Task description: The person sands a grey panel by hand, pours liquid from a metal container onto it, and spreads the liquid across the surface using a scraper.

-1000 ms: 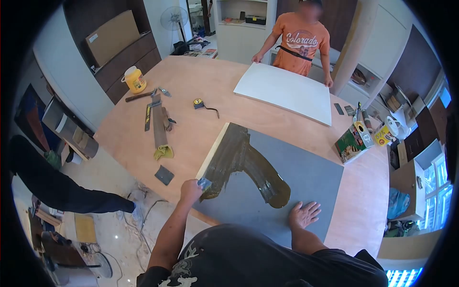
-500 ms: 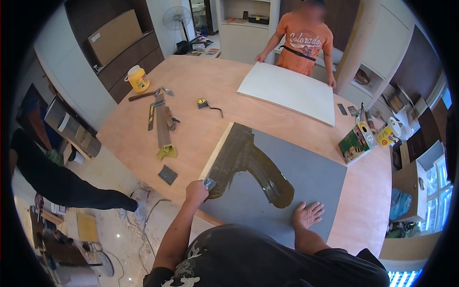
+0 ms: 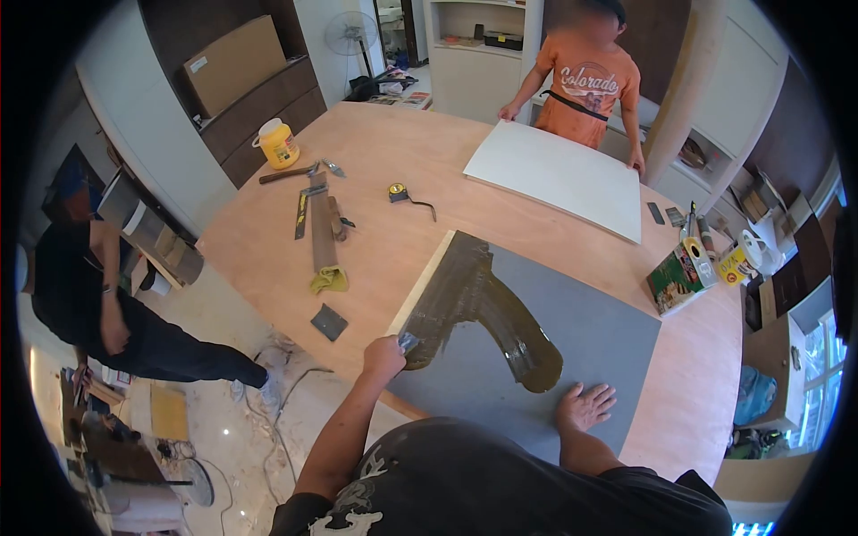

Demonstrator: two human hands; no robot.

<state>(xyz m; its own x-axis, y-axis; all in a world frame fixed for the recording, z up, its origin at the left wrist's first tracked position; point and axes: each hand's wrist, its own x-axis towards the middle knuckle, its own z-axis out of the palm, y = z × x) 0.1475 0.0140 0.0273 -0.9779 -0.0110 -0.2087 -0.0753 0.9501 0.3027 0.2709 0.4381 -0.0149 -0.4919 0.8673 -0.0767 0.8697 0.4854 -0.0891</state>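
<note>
My left hand (image 3: 383,358) is closed around a small scraper (image 3: 408,343), whose blade rests at the left edge of a grey sheet (image 3: 612,344). Brown, wet-looking glue (image 3: 458,279) covers the sheet's left side, and a thick curved band of it runs towards the near middle. A pale uncoated strip (image 3: 425,281) lies along the left edge. My right hand (image 3: 586,406) lies flat on the sheet near its front right, fingers spread, holding nothing and apart from the glue.
Across the table (image 3: 500,210), a person in orange holds a white panel (image 3: 559,179). Left lie a tape measure (image 3: 398,192), handsaw (image 3: 323,232), hammer (image 3: 288,174) and yellow jar (image 3: 279,146). A green can (image 3: 681,275) stands right. Another person (image 3: 98,304) stands left.
The view has shifted slightly, so everything sits further right. The person at the left shows more, with an arm now visible. My left hand and the scraper stay at the sheet's left edge.
</note>
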